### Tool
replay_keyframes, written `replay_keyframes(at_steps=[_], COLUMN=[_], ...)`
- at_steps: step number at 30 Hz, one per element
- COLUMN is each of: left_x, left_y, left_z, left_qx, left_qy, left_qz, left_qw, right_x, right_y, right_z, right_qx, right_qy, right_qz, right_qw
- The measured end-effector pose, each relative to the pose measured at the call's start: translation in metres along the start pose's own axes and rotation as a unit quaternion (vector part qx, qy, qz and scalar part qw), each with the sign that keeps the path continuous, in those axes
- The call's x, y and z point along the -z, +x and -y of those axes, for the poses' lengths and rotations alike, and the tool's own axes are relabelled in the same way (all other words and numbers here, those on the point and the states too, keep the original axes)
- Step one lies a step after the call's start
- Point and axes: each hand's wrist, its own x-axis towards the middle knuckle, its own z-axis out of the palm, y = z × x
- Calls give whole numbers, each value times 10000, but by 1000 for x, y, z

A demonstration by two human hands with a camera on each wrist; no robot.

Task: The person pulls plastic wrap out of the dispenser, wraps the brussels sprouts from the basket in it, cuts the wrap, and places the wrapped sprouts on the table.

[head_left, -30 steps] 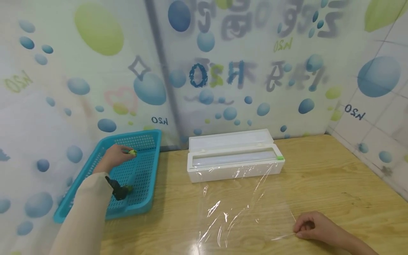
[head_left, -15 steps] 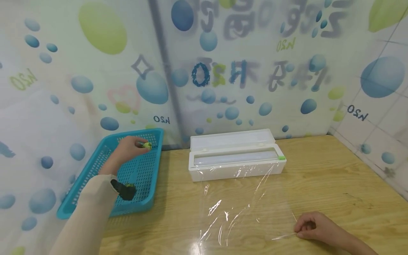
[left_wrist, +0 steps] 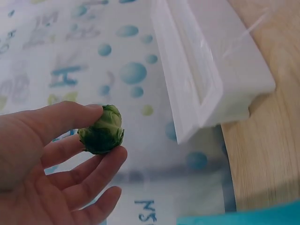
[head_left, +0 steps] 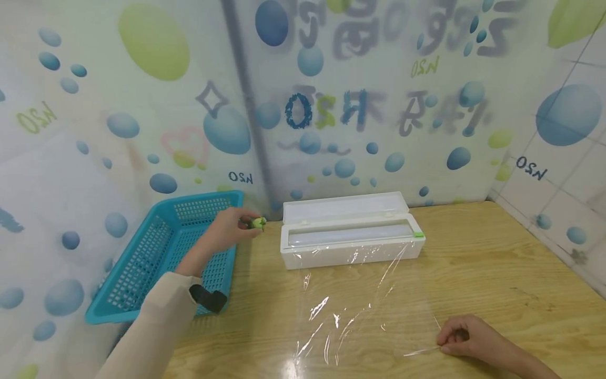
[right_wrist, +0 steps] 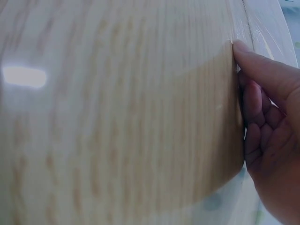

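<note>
Between thumb and fingers, my left hand (head_left: 226,230) pinches a small green Brussels sprout (head_left: 258,223); it is above the right rim of the blue basket. In the left wrist view the sprout (left_wrist: 104,131) shows layered leaves, with the other fingers spread below it. My right hand (head_left: 468,339) pinches a corner of clear plastic wrap (head_left: 350,310) low over the table at the right. The wrap runs from a white dispenser box (head_left: 350,255) toward me, and its lid stands raised. In the right wrist view my right hand (right_wrist: 272,108) has its lower fingers curled.
The blue perforated basket (head_left: 163,208) stands at the left against the patterned wall covering (head_left: 322,173). A green piece (head_left: 418,235) is on the dispenser's right end. The wooden table (head_left: 511,273) extends to the right wall. A dark band is on my left wrist.
My left hand has moved right with the Brussels sprout, from over the basket's inside to past its right rim. My right hand stays in place, pinching the wrap.
</note>
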Motion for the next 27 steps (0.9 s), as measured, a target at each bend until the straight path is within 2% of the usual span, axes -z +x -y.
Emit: replay_keyframes(at_steps=[4, 9, 16, 20, 23, 27], left_x=[-12, -31, -72, -95, -113, -135], left_y=[0, 0, -2, -4, -4, -5], left_z=[-13, -21, -32, -40, -45, -50], left_qx=[-173, -535, -1373, -1465, -1413, -1516], left_qy=[-181, -384, -804, -874, -1079, -1384], left_qz=[172, 167, 225, 466, 695, 846], left_qw=[9995, 9977, 9870, 9842, 9816, 9750], right_x=[0, 0, 2, 2, 2, 2], right_y=[0, 0, -2, -2, -1, 0], right_z=[0, 2, 3, 2, 2, 1], right_qx=[11, -114, -205, -193, -178, -186], right_qy=[-53, -108, -126, -77, -63, -60], right_qz=[-11, -35, 10, 38, 48, 45], right_qw=[10000, 9999, 9997, 9998, 9998, 9998])
